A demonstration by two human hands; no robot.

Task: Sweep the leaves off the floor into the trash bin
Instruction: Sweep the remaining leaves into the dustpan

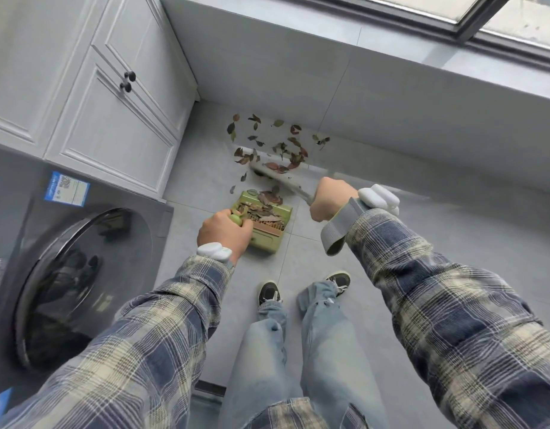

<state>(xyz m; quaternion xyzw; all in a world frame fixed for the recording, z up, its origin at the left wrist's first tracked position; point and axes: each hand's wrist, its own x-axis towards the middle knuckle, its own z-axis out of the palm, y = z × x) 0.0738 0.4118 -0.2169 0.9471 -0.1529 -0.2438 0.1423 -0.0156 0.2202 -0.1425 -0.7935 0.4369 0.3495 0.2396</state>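
Leaves (273, 144), dry red-brown, scattered; left hand (224, 233) gripping green dustpan (267, 221), right hand (329, 199) clenching broom handle (293, 188).

Matt grey tiles cover the floor (406, 249); the green dustpan (269, 226) looks smooth plastic, the washing-machine door (81, 283) glossy, the sleeves (437, 292) woven plaid cloth.

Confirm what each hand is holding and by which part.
Left hand grips the green dustpan by its handle's top end. Right hand grips the broom partway along its shaft, which is motion-blurred.
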